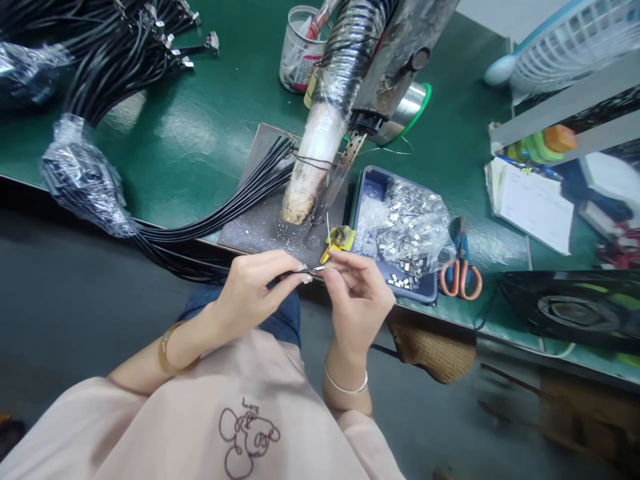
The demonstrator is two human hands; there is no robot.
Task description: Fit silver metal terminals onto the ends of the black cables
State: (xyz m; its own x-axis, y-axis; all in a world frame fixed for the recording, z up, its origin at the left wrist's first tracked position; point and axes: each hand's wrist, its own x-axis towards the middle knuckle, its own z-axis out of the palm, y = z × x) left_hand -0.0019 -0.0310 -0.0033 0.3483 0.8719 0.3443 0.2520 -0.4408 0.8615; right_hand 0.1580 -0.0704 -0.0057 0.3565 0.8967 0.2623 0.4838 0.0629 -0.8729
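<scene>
So my left hand (260,283) has thumb and index pinched together on the end of a thin black cable (299,271), and a tiny metal piece (317,269) sits right past those fingertips. My right hand (357,293) has its thumb and fingertips nearly together at the piece's other end, tbh can't tell if they're actually gripping it. Just beyond those right fingers there's a dirty yellow pad (345,239), then a blue tray (413,292) to their right. Cable bundle (200,229)'s off left of my left fingers.
</scene>
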